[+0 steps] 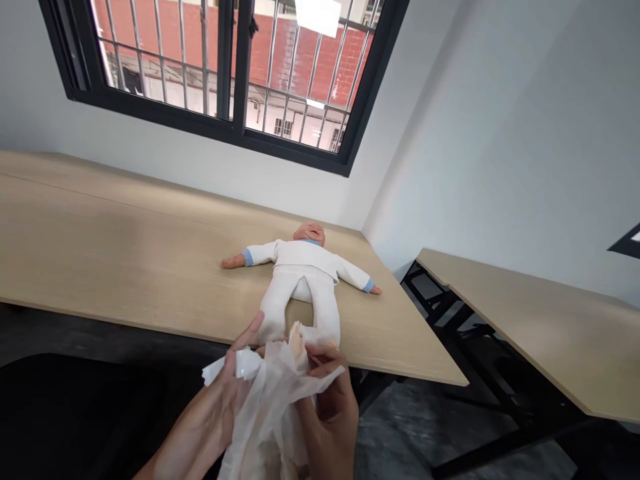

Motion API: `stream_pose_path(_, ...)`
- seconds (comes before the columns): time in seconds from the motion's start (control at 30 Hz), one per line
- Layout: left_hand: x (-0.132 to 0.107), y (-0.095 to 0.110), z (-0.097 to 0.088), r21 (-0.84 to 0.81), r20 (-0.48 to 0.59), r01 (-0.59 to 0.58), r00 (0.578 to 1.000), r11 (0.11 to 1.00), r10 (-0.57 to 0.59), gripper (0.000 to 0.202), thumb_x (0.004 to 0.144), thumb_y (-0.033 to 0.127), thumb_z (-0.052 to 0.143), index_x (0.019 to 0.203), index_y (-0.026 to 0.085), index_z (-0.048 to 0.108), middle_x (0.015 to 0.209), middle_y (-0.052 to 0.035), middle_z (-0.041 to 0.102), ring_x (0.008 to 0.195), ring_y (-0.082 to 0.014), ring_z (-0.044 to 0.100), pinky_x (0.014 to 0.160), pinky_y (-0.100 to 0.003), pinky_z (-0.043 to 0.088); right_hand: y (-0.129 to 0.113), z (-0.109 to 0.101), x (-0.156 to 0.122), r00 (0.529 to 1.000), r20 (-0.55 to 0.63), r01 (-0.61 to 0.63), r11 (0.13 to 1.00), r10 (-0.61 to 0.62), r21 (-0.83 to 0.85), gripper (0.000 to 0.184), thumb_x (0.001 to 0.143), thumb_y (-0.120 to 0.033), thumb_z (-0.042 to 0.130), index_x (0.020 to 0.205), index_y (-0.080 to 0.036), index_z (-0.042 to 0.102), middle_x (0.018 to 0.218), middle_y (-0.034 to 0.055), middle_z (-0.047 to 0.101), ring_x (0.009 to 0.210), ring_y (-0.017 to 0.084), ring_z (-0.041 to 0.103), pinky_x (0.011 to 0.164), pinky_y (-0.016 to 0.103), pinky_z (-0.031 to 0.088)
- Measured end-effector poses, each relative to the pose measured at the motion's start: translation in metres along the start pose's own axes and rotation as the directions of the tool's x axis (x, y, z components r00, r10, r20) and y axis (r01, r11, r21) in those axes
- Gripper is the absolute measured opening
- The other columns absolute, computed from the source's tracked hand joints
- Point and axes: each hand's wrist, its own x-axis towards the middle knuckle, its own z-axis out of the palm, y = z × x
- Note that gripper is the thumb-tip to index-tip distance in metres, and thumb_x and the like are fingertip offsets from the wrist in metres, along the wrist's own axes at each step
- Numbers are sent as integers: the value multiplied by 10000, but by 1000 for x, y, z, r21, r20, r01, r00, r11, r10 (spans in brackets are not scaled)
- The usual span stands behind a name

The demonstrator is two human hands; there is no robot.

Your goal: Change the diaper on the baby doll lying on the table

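Note:
A baby doll [306, 257] in a white outfit with blue cuffs lies on its back on the wooden table [125, 247], its legs pointing toward me. In front of its feet, at the table's near edge, both my hands hold a thin, crumpled, translucent white wrapper [273, 393]. My left hand [220, 400] supports its left side, thumb raised along it. Bent fingers of my right hand [333, 407] pinch the right side. A small beige piece [297, 340] pokes out at the top; whether it belongs to the wrapper's contents or the doll's foot I cannot tell.
A second wooden table [540, 313] stands to the right, with a gap and black metal legs between the two. Behind the doll is a white wall with a dark-framed barred window [235, 127]. A black chair-like shape [75, 413] fills the lower left.

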Motion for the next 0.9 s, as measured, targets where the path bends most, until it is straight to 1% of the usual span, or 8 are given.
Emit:
stream_pose_path(0.13,4,-12,1,170,-122,-64,989,983,85,905,639,349,834,1421,288,383,1148,-74,676,1036,-297,638,871,-349,522,2,6,-3,999,21,26,994,-29,107,309,749,-185,701,984,-240,507,1075,43,577,1042,173,584,870,287,499)
stream_pose_path(0.3,7,-6,2,281,-187,-131,964,951,188,709,589,264,851,1225,223,539,1027,-75,698,870,-258,680,711,-282,557,4,5,-12,976,99,196,981,-195,-3,346,728,-123,689,1016,-246,543,1086,52,567,1121,208,555,953,358,473)
stream_pose_path(0.4,6,-1,0,282,-234,-153,947,947,222,683,595,270,839,1208,230,541,960,-54,698,795,-237,678,650,-275,559,1,-1,-11,975,-63,200,967,-212,-158,458,729,-160,705,1132,-255,511,1303,97,474,1255,261,458,972,412,461)
stream_pose_path(0.5,4,3,-4,264,-270,-181,929,947,253,658,579,294,840,1175,224,569,938,-49,692,763,-229,666,633,-284,563,-5,-7,-4,981,-194,-9,990,-18,-138,730,718,-247,745,1342,-283,366,1451,127,342,1261,271,458,906,388,509)
stream_pose_path(0.57,4,5,-6,251,-249,-195,934,948,258,644,547,290,853,1130,221,588,940,-48,687,749,-224,658,631,-289,565,-8,-9,2,988,-63,-140,990,141,7,780,703,-329,760,1370,-253,364,1416,144,414,1222,277,502,905,391,514)
stream_pose_path(0.7,0,8,-1,265,-181,-212,947,941,264,561,520,271,862,1012,223,597,873,-30,681,728,-216,655,607,-268,552,-11,-9,4,920,151,-383,911,362,151,526,695,-414,762,1132,-179,589,1099,109,657,990,245,634,806,336,547)
stream_pose_path(0.8,-4,6,5,311,-122,-166,970,936,212,635,466,242,881,1037,242,603,810,-16,684,709,-224,662,589,-268,543,-14,-7,-2,871,62,-491,864,487,113,389,692,-432,764,927,-147,644,801,59,679,691,181,638,596,257,537)
stream_pose_path(0.9,-4,-1,5,395,-55,-87,991,914,119,606,458,271,884,1017,262,648,738,2,690,693,-231,661,655,-319,556,-17,-4,-8,889,-48,-452,890,455,63,395,685,-448,764,917,-148,656,755,51,674,662,172,627,554,233,520)
